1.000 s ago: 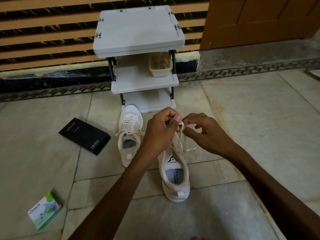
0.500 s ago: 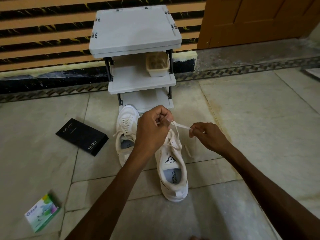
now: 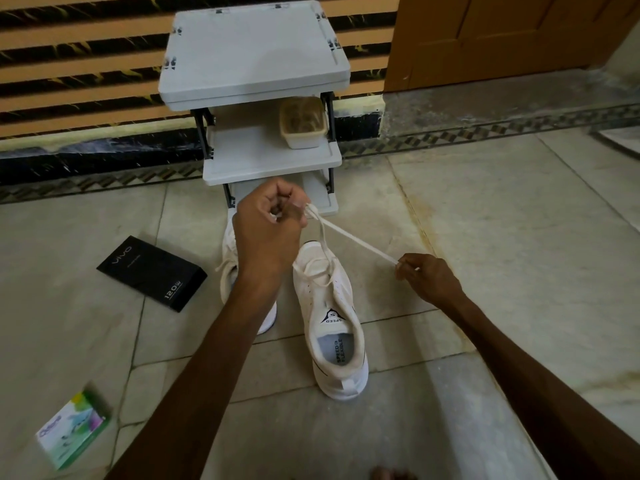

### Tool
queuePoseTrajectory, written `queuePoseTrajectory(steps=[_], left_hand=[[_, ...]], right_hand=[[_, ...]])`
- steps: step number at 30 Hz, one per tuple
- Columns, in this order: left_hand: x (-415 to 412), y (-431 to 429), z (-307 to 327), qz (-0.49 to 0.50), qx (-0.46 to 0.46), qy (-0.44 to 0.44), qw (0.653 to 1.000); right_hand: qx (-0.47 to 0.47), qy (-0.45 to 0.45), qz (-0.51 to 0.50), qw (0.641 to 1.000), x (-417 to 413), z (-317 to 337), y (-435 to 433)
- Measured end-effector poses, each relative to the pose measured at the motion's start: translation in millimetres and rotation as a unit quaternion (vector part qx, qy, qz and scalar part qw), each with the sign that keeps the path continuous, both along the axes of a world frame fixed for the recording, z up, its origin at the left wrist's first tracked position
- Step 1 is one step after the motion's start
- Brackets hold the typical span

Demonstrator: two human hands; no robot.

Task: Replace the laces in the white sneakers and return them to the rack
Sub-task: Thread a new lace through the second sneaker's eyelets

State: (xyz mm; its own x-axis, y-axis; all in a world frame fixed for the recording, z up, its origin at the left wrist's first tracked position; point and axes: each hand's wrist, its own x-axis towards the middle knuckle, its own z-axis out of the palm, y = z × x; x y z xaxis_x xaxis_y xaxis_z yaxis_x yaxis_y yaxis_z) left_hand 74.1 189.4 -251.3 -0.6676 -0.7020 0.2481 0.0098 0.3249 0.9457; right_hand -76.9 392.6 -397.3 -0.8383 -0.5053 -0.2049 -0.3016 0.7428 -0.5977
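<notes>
White fabric sneaker [image 3: 332, 306] stood at 6 o'clock from the grey plastic rack [image 3: 256, 53]. Left hand [image 3: 266, 230] and right hand [image 3: 427, 278] each pinched its flat white lace [image 3: 353, 239] taut, with wide tile floor [image 3: 519, 220] toward 3 o'clock.

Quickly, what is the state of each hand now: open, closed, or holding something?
Left hand: closed, pinching the lace above the sneaker.
Right hand: closed, pinching the lace's end.
</notes>
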Motion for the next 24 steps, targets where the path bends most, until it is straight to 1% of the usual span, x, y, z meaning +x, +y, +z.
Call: queuePoseTrajectory(steps=[9, 11, 14, 16, 18, 20, 24], left_hand=[[-5.1, 6.3, -2.6, 0.02, -0.004, 0.054, 0.998], [-5.3, 6.6, -2.1, 0.026, -0.008, 0.058, 0.998], [-6.7, 7.0, -0.7, 0.021, -0.002, 0.058, 0.998], [-8.0, 7.2, -0.9, 0.021, 0.015, 0.059, 0.998], [-8.1, 9.0, -2.5, 0.023, 0.033, 0.057, 0.998], [-7.7, 10.2, -2.2, 0.027, 0.037, 0.055, 0.997], [-6.7, 10.4, 1.0, 0.037, 0.018, 0.064, 0.997]], right_hand=[[0.095, 0.004, -0.096, 0.991, -7.5, -11.0, 8.6], [0.098, -0.001, -0.118, 0.988, -9.5, -14.5, 11.2], [0.087, -0.052, -0.113, 0.988, -13.4, -21.7, 15.3], [0.065, -0.073, -0.117, 0.988, -12.7, -24.3, 16.5], [0.064, -0.062, -0.134, 0.987, -10.7, -27.0, 18.3], [0.091, -0.041, -0.154, 0.983, -9.5, -27.6, 19.8], [0.119, -0.018, -0.18, 0.976, -9.5, -26.6, 22.5]])
